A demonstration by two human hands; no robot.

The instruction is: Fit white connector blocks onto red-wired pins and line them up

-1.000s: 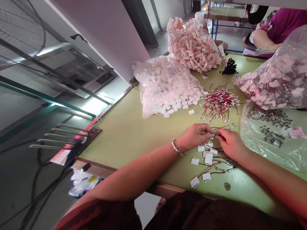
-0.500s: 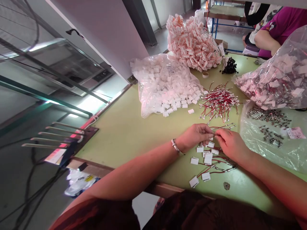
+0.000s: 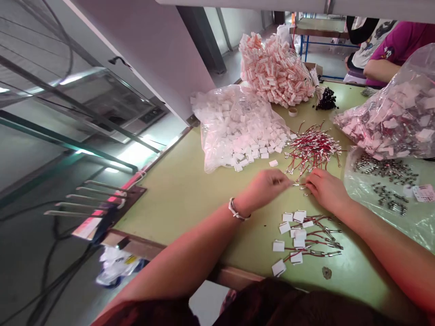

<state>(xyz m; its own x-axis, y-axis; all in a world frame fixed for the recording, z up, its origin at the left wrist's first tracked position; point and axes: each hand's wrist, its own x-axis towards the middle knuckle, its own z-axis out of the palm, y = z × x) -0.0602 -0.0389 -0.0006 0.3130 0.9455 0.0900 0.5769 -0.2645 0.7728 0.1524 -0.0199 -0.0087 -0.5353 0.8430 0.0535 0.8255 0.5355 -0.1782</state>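
My right hand point(image 3: 325, 191) is closed in a pinch at a short red wire point(image 3: 302, 184) with metal ends, just in front of the wire pile. To its left, my left hand point(image 3: 267, 190) is blurred, with the fingertips pressed together close to the wire's metal end; what they hold, if anything, I cannot make out. Below the hands lies a group of white plastic housings point(image 3: 299, 238) with red wires running right to metal fuse-like parts point(image 3: 335, 252). Behind my right hand is a heap of red wires point(image 3: 314, 147) with metal terminals.
A clear bag of white housings point(image 3: 234, 122) spills onto the green table point(image 3: 176, 181). Pinkish-white parts point(image 3: 275, 68) are heaped behind it. Another full bag point(image 3: 397, 117) and loose metal parts point(image 3: 387, 194) lie right. A pronged rack point(image 3: 112, 199) sits at the left edge. A person point(image 3: 401, 50) sits across.
My left hand has moved left, away from my right hand, and both are clear of the white housings. The housings with wires show fully below them. The whole view has shifted slightly.
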